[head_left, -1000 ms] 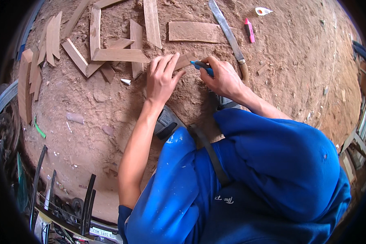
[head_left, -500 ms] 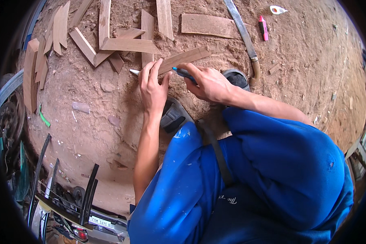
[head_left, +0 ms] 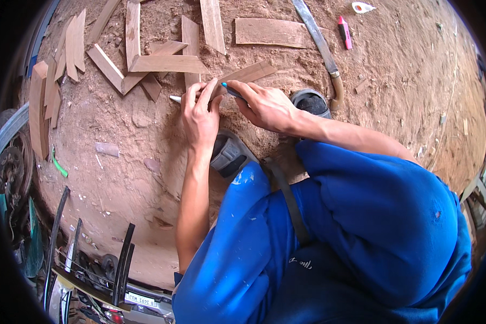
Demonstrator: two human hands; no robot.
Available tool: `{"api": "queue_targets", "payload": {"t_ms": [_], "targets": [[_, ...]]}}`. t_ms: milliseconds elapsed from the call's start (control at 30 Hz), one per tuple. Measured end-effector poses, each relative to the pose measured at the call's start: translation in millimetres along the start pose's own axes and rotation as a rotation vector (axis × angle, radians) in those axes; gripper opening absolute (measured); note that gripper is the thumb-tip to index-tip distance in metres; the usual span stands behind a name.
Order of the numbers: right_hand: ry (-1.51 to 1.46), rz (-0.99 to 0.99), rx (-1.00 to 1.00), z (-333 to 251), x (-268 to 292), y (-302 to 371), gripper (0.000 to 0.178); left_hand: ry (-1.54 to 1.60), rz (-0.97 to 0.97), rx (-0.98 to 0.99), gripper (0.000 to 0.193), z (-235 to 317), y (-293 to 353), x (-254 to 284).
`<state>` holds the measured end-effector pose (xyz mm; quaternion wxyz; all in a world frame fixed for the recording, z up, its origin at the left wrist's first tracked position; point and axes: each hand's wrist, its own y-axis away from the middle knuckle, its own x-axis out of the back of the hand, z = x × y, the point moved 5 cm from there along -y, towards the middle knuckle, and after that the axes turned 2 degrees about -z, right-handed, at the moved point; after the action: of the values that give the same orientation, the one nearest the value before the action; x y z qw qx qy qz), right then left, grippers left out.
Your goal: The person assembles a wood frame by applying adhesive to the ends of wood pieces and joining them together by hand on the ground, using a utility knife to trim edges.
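My left hand (head_left: pixel 198 121) is closed with its fingers curled over the near end of a narrow brown wooden strip (head_left: pixel 248 73). A white pointed tip (head_left: pixel 175 99) sticks out to the left beside those fingers; what it belongs to is hidden. In my right hand (head_left: pixel 272 110) is a dark marker pen (head_left: pixel 233 92) with a bright blue end, held low over the strip. The blue end is close to my left fingertips, and I cannot tell whether it touches the wood.
Mitred wooden pieces (head_left: pixel 170 63) lie beyond my hands, with more strips (head_left: pixel 39 110) at the far left. A machete (head_left: pixel 316 38), a pink highlighter (head_left: pixel 344 33) and a flat wooden piece (head_left: pixel 270 32) rest on the sawdusty ground. My sandalled feet (head_left: pixel 310 103) are close behind my hands.
My right hand has moved slightly left with the marker, bringing its blue end nearer my left fingertips. My left fingers have curled a little more. The whole view has shifted slightly.
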<state>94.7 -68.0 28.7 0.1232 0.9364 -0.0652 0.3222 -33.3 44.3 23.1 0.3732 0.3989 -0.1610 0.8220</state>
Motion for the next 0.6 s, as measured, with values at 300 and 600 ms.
{"api": "queue_targets", "payload": {"t_ms": [300, 600], "targets": [[-0.022, 0.019, -0.016, 3.4, 4.5, 0.3, 0.048, -0.065, -0.001, -0.039, 0.044, 4.5, -3.2, -4.6], [0.019, 0.026, -0.021, 5.8, 0.9, 2.2, 0.051, -0.033, -0.019, -0.034, 0.044, 10.4, -3.0, -3.6]]}}
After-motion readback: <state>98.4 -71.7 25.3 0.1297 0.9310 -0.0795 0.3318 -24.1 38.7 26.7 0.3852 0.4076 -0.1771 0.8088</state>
